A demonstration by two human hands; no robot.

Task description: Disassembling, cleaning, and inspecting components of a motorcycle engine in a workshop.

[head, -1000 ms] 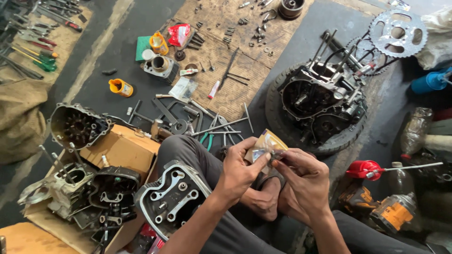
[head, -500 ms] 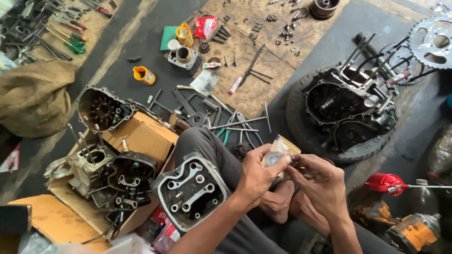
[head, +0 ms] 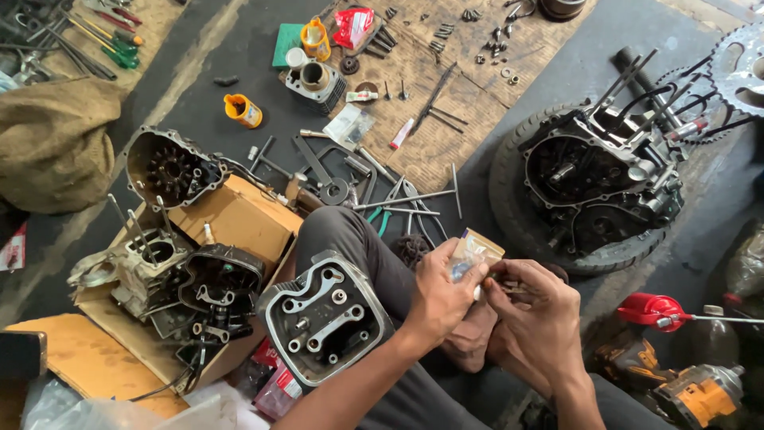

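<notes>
My left hand pinches a small clear plastic packet with a tan card back, held above my knee. My right hand is right beside it, fingertips closed at the packet's lower edge on something too small to make out. A grey engine cylinder head rests on my left thigh, just left of my left forearm.
An open engine crankcase sits inside a tyre on the right. A cardboard box with engine parts is at left. T-handle wrenches and spanners lie ahead. A red oil can and a yellow power tool are at lower right.
The view has shifted, so everything slid right and down in frame. Both hands stay together on the packet, with the right fingers working at its lower edge.
</notes>
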